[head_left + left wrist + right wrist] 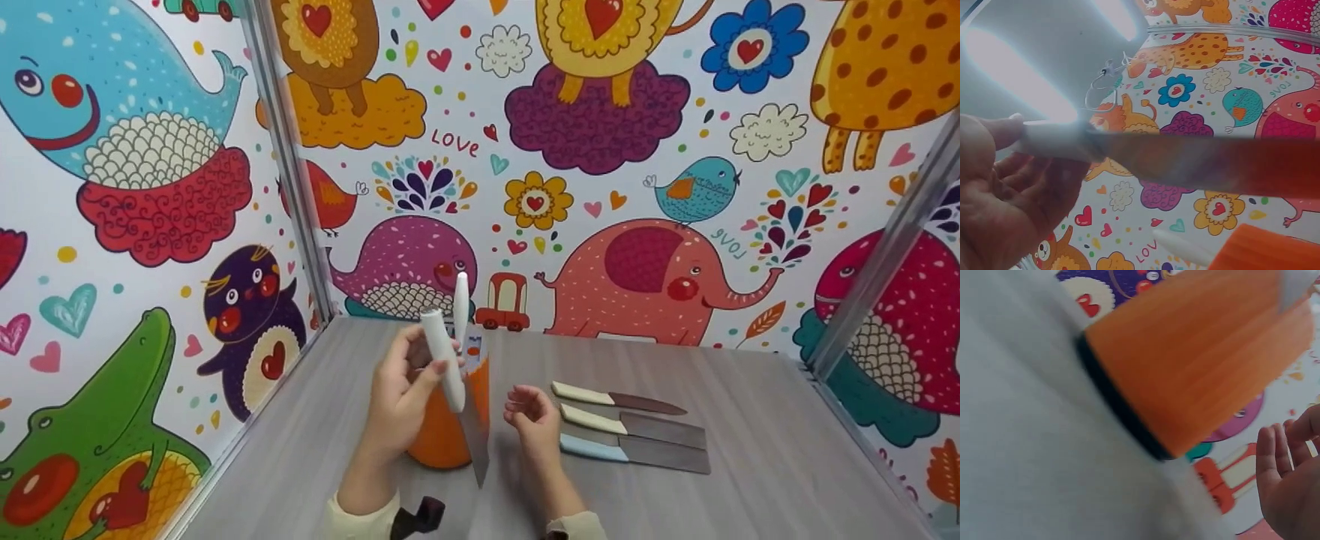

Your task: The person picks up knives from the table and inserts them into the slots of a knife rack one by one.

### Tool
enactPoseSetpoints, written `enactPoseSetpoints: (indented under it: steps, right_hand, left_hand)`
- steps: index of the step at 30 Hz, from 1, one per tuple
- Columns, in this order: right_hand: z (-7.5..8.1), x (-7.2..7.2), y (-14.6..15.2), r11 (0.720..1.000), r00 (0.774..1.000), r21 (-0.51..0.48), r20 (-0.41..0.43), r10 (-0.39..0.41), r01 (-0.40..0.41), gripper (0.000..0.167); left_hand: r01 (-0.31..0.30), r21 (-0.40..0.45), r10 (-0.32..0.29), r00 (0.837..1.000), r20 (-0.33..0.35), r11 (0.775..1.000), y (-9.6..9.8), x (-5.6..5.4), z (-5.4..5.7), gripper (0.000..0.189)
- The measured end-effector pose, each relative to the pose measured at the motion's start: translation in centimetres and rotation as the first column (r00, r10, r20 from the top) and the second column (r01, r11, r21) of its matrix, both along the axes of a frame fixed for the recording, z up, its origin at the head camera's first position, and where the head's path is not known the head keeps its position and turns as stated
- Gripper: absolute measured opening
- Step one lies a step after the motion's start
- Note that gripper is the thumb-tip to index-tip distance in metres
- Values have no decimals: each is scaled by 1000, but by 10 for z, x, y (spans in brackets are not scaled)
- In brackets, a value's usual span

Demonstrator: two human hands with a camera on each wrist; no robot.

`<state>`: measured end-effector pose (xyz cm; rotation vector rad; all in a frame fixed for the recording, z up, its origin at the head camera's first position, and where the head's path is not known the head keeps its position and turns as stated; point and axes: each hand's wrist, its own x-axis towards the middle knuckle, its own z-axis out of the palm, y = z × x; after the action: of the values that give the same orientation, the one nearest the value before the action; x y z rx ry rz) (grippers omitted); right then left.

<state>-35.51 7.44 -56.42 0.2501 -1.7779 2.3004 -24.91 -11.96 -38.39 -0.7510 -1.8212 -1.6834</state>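
Observation:
My left hand (401, 397) grips a kitchen knife (444, 367) by its white handle, thumb and fingers around it. Its blade (1207, 163) points down in front of an orange knife holder (439, 439), overlapping it in the head view. Another white handle (461, 300) sticks up out of the holder's top. To the right of the holder, my right hand (536, 420) hovers with loosely curled fingers and nothing in them. In the right wrist view the holder (1196, 365) stands on a dark base, apart from the right hand (1292, 478).
Three knives lie side by side at right: a cream-handled knife (585, 394) with a brownish pointed blade, a cream-handled cleaver (596, 420) and a light-blue-handled cleaver (596, 448). Patterned walls (465, 97) with metal corner posts (289, 150) enclose the grey table (652, 510).

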Motion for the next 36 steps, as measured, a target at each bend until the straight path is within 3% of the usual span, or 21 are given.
enactPoseSetpoints:
  steps: [4,7,10,13,17,26,33,36]
  right_hand:
    - [-2,0,-5,986,995,142,-34,98,-92,58]
    - [-3,-2,-8,954,978,241,-54,199,-181,80]
    - [-4,-1,-11,922,966,309,-41,256,-231,93]
    - [-6,1,-16,907,968,350,-4,250,-233,98]
    - [-5,4,-24,900,973,374,30,228,-222,104]
    - [-2,4,-27,903,980,382,55,189,-195,105]
    - [-1,3,-28,898,980,396,42,192,-193,102]
    - [-1,3,-29,891,981,412,28,194,-188,101]
  left_hand:
    - [6,19,-5,999,-44,1000,-3,-1,15,36]
    - [-12,22,14,995,-100,1000,-1,-1,23,36]
    - [-38,36,44,982,-185,999,5,2,25,35]
    - [-60,50,71,965,-254,997,9,5,23,35]
    - [-64,66,80,956,-282,996,7,5,24,34]
    - [-105,43,113,936,-332,994,1,-6,39,32]
    - [-95,23,96,923,-372,995,-4,-14,53,31]
    - [-90,10,87,927,-365,996,-5,-19,60,31]
